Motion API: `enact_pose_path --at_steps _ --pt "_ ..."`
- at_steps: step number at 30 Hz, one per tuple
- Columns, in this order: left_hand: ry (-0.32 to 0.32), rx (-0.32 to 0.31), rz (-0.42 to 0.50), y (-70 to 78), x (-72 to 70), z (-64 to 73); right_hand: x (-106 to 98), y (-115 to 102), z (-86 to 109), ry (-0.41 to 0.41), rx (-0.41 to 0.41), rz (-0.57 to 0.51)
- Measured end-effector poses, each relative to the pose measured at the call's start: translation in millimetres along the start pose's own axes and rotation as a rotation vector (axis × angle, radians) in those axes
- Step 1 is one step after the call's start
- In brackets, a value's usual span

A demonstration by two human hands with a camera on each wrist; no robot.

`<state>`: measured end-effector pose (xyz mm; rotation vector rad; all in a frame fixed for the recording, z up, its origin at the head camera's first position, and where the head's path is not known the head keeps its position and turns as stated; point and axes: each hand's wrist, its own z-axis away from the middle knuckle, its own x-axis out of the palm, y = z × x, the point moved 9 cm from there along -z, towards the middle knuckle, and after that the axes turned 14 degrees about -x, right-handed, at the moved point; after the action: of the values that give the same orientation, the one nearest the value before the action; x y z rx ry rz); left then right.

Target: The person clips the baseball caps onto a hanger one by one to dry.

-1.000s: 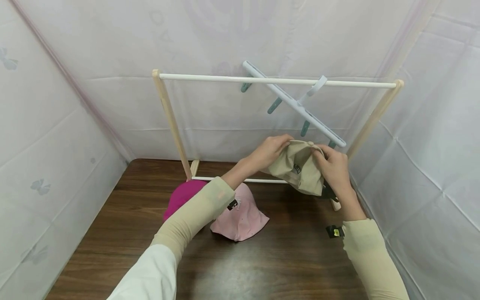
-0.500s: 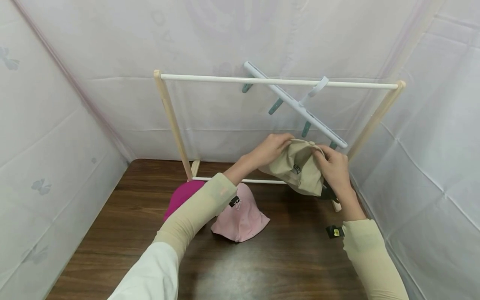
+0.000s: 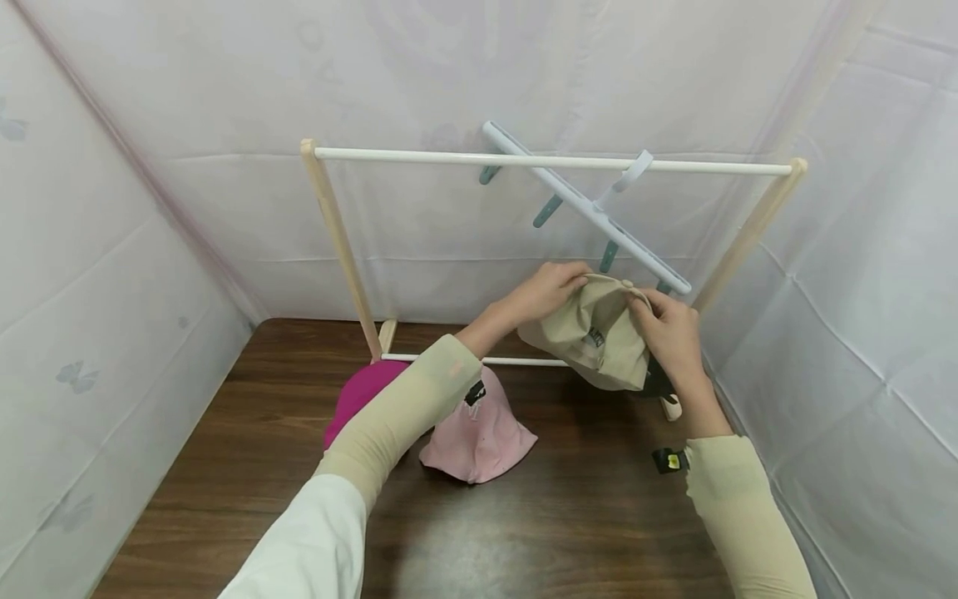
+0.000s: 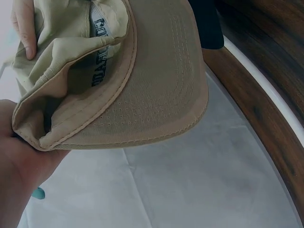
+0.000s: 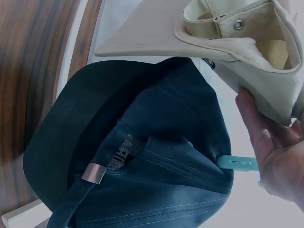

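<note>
My left hand point(image 3: 549, 293) and right hand point(image 3: 671, 333) pinch the crown of a beige baseball cap point(image 3: 599, 345) from either side, just under a pale blue clip hanger point(image 3: 569, 193). In the left wrist view its brim point(image 4: 161, 95) points away from the palm, and dark lettering shows on the lining. The right wrist view shows the cap's back strap buckle point(image 5: 223, 16). A dark navy baseball cap point(image 5: 190, 123) hangs from a green clip point(image 5: 237, 163) beside my right hand; the head view shows it mostly hidden behind the beige cap and right hand.
The hanger hooks over the white top rail point(image 3: 419, 156) of a wooden-ended rack, with several green clips below. A magenta cap point(image 3: 364, 389) and a pink bucket hat point(image 3: 479, 441) lie on the brown table point(image 3: 569, 516). White fabric walls point(image 3: 846, 274) stand around.
The left hand has shifted slightly up and to the right, lifting its side of the beige cap a little toward the clips. The right hand has barely moved.
</note>
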<state>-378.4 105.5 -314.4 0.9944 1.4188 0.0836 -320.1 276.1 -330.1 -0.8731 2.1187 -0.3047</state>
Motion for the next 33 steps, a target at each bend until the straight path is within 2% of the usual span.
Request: enact_pose_path --at_steps 8,21,26,33 --pt "-0.027 -0.003 -0.018 -7.1 4.2 -13.7 1 4 -0.5 -0.008 0.045 0.022" --pt "-0.061 -0.009 -0.028 -10.3 12.8 -28.0 2 12 -1.5 -0.039 0.065 0.027" --pt "-0.074 -0.038 0.013 -11.2 14.9 -28.0 0 17 -0.5 -0.063 0.087 0.027" --pt "-0.072 -0.039 0.004 -11.4 13.4 -26.0 2 17 -3.0 -0.099 0.067 0.023"
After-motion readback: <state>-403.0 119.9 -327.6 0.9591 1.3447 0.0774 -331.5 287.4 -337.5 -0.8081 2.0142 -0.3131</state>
